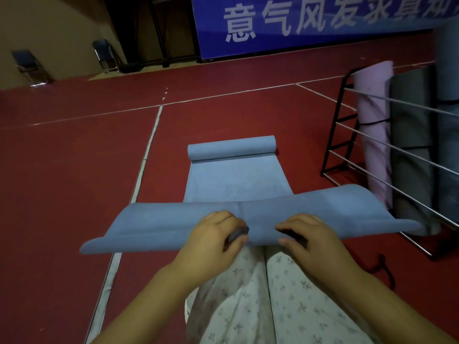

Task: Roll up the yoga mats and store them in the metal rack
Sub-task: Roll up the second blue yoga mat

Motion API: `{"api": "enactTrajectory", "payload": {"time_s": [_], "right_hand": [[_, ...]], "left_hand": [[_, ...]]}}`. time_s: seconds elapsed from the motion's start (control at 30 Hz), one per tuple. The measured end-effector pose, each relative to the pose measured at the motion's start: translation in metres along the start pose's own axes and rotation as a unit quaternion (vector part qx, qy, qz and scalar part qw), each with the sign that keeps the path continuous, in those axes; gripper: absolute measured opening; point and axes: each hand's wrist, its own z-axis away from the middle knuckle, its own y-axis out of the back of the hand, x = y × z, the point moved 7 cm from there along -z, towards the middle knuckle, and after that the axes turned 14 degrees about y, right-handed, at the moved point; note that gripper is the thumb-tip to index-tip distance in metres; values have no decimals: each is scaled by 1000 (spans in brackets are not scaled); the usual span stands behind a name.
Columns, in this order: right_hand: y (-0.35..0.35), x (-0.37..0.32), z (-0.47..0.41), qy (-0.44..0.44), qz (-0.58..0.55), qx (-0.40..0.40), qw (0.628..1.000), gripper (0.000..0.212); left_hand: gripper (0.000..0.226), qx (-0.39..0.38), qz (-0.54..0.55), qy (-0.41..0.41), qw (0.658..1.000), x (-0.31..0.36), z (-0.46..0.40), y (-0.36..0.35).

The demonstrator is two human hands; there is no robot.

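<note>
Blue yoga mat (238, 180) lies on the red floor (74, 170) at centre frame, running away from the person; its far end sits curled into a loose roll, its near end is lifted off the floor and spreads wide across the lower middle. Left hand (213, 238) grips that near edge, fingers curled over the top, thumb beneath against a small dark piece, possibly a strap, too blurred to name. Right hand (310, 238) pinches the same edge just beside it, fingers on top, thumb under. Metal rack (387, 142) stands at right of frame, already holding rolled mats upright: a pink rolled mat (375, 112) and grey rolled mats (409, 125) next to it. Judgement: storing is partly done; this blue mat is not yet rolled tight nor racked. Rack's right side runs out of frame, so its free space cannot be told. A dark cord (382, 269) lies on the floor, lower right, purpose unclear.
</note>
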Motion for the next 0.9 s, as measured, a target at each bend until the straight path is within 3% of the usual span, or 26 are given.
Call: {"api": "enactTrajectory", "payload": {"time_s": [0.17,0.33,0.57,0.67,0.9], "right_hand": [[-4,1,2,-28,-34,-60,997,16],[-10,-10,10,-7,5,-89,996,3],[-1,-25,27,4,9,-112,994,18],[-7,-16,28,-23,-7,-122,992,23],[-15,4,9,-85,-7,-125,989,12]], "left_hand": [[29,-12,-29,13,999,-1,3,-7],[22,-15,-115,9,993,10,11,-21],[19,-37,-25,-6,999,11,30,-22],[21,-37,8,35,999,6,28,-27],[27,-17,1,149,989,-2,11,-24]]}}
